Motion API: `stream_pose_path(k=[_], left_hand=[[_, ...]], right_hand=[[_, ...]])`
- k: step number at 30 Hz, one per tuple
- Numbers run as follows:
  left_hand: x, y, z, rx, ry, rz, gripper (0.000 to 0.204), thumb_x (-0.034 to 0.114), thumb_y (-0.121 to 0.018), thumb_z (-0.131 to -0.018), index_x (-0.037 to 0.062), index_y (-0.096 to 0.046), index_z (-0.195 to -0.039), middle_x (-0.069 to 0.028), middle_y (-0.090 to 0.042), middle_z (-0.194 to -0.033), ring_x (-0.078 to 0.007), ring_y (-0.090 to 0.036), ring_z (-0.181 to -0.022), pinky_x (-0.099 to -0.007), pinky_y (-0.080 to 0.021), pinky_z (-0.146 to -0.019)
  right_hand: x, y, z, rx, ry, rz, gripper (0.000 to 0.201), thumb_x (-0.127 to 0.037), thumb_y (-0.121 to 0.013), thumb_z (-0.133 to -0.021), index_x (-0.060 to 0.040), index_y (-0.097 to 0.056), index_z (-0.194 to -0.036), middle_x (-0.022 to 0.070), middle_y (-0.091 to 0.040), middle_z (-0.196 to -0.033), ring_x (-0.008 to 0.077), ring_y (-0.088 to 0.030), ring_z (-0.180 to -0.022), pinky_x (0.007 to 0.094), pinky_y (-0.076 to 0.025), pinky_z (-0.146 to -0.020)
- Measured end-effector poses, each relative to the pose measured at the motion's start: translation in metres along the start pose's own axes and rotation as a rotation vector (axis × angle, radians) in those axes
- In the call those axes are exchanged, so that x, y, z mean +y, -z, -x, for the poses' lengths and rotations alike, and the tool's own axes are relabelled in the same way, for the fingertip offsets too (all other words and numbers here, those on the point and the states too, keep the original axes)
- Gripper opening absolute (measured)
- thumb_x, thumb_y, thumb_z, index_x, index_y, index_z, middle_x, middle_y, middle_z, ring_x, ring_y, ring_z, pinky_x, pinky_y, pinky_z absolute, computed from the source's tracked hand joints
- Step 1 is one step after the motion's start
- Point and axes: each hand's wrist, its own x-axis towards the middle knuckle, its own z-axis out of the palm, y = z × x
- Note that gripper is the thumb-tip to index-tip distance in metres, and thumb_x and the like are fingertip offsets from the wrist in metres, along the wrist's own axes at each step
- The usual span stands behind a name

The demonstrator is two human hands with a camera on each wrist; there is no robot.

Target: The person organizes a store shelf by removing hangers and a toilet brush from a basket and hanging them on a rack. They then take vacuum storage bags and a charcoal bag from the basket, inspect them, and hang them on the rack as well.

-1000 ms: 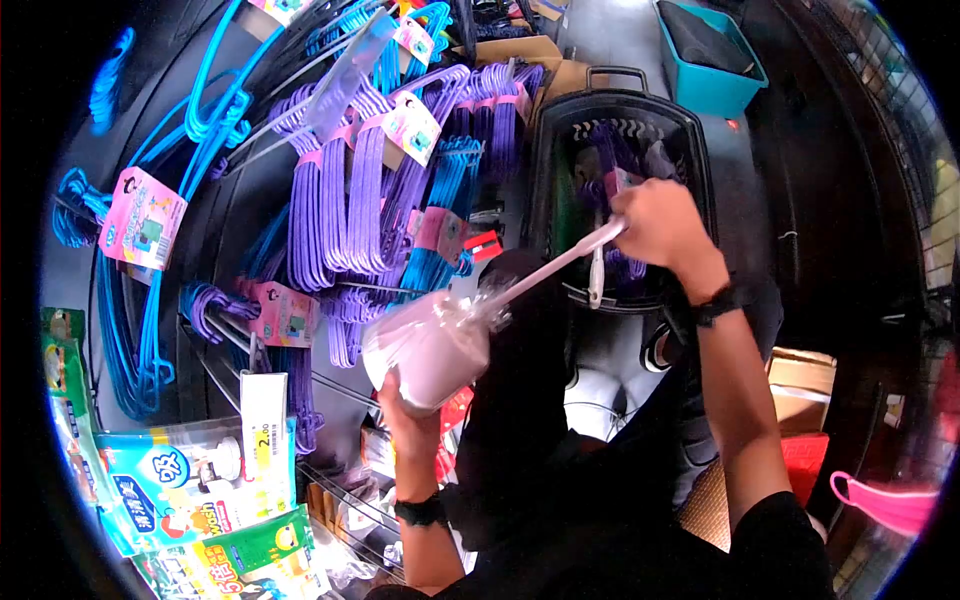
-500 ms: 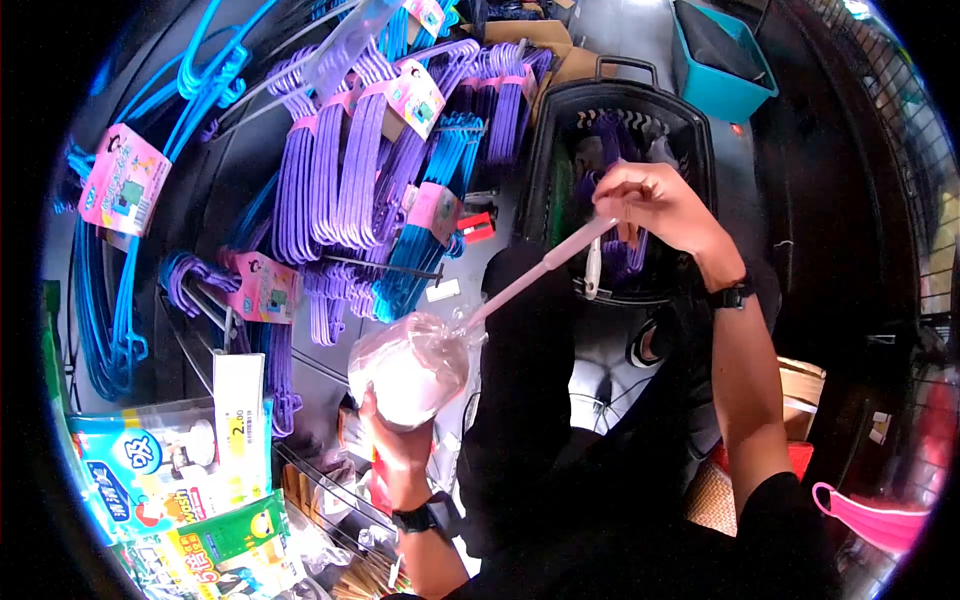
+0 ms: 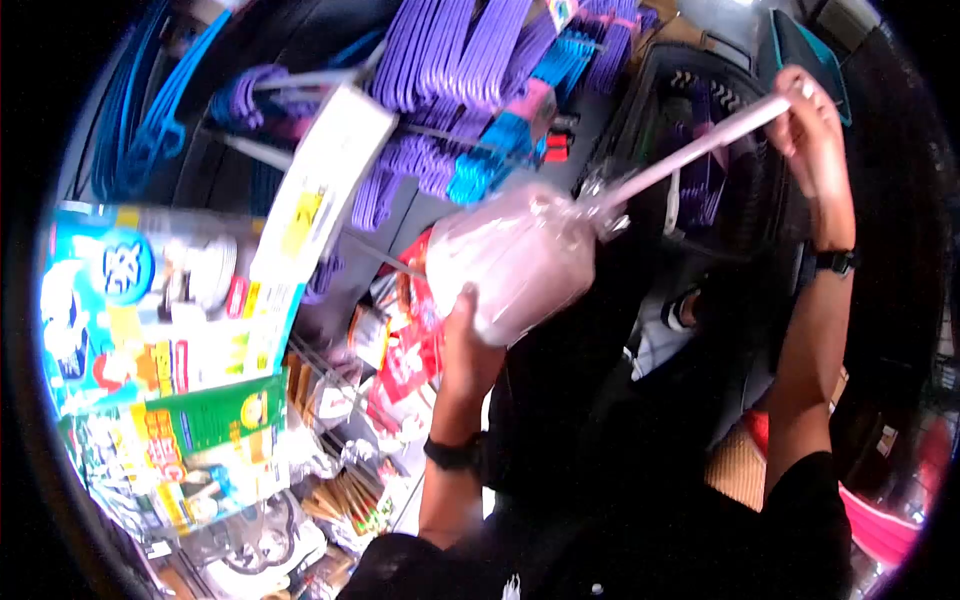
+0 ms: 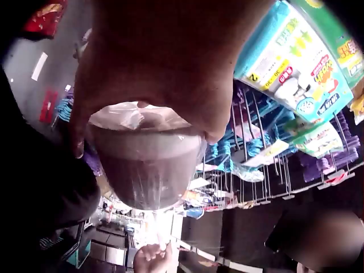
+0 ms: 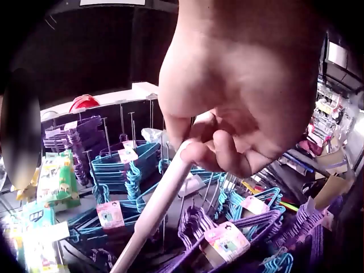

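Note:
A pale pink long-handled item with a rounded, plastic-wrapped head (image 3: 515,262) is held between both hands. The left hand (image 3: 470,350) cups the head from below, thumb on its near side. In the left wrist view the left hand (image 4: 159,68) spans the rim of the wrapped cup-like head (image 4: 151,165). At the handle's far end, the right hand (image 3: 815,140) pinches the tip. The right wrist view shows the fingers of the right hand (image 5: 233,114) curled round the pink handle (image 5: 156,207).
Purple hangers (image 3: 450,50) and blue hangers hang on rack hooks ahead. Packaged goods (image 3: 160,330) and a price tag (image 3: 325,180) are at the left. A black basket (image 3: 640,130) holding purple hangers stands ahead right, beside a teal bin (image 3: 835,70).
The view has turned left and down. Both hands and the pink item now appear farther right and higher in the head view, with the wrapped head looking larger.

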Motion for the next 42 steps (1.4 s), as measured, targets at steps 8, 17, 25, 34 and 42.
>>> stream_pose_path(k=[8, 17, 25, 34, 42], left_hand=[[0.018, 0.024, 0.073, -0.026, 0.126, 0.066, 0.081, 0.069, -0.039, -0.096, 0.0171, -0.03, -0.158, -0.0137, -0.042, -0.157, -0.0394, -0.044, -0.141, -0.0634, -0.042, -0.106], [0.018, 0.071, 0.146, -0.079, 0.134, 0.361, 0.087, 0.068, -0.055, -0.089, 0.0211, -0.031, -0.158, -0.0108, -0.039, -0.159, -0.04, -0.043, -0.141, -0.065, -0.04, -0.109], [0.024, 0.082, 0.152, -0.215, 0.072, 0.457, 0.089, 0.07, -0.053, -0.089, 0.0235, -0.027, -0.16, -0.0125, -0.035, -0.162, -0.0423, -0.04, -0.143, -0.0676, -0.035, -0.112], [0.019, 0.09, 0.143, -0.19, 0.048, 0.512, 0.082, 0.071, -0.043, -0.094, 0.0236, -0.03, -0.159, -0.0088, -0.04, -0.159, -0.0369, -0.046, -0.14, -0.0619, -0.041, -0.109], [-0.009, 0.126, 0.152, -0.024, 0.099, 0.5, 0.078, 0.066, -0.047, -0.092, 0.0241, -0.035, -0.158, -0.0085, -0.041, -0.158, -0.0364, -0.045, -0.141, -0.057, -0.04, -0.111]], right_hand=[[-0.04, -0.084, 0.041, -0.233, -0.175, -0.169, 0.028, -0.027, -0.054, -0.106, -0.0025, -0.066, -0.112, -0.0062, -0.041, -0.068, 0.0033, -0.035, -0.055, 0.0215, -0.026, -0.048], [-0.071, -0.216, 0.09, -0.615, -0.234, -0.097, 0.029, -0.027, -0.056, -0.106, 0.0008, -0.062, -0.113, 0.004, -0.061, -0.089, 0.0098, -0.06, -0.07, 0.0238, -0.05, -0.057], [-0.142, -0.249, 0.08, -0.808, -0.004, 0.075, 0.02, -0.014, -0.047, -0.108, 0.0032, -0.058, -0.109, 0.0069, -0.06, -0.087, 0.0106, -0.058, -0.07, 0.0245, -0.05, -0.062], [-0.116, -0.279, 0.107, -0.741, -0.011, 0.094, 0.019, -0.011, -0.052, -0.105, 0.0001, -0.054, -0.12, 0.0027, -0.056, -0.083, 0.0085, -0.054, -0.073, 0.0231, -0.047, -0.067], [-0.024, -0.302, 0.191, -0.752, -0.171, 0.054, 0.058, -0.002, -0.068, -0.094, 0.0012, -0.039, -0.144, 0.0142, -0.045, -0.138, 0.0236, -0.053, -0.126, 0.0351, -0.056, -0.095]])
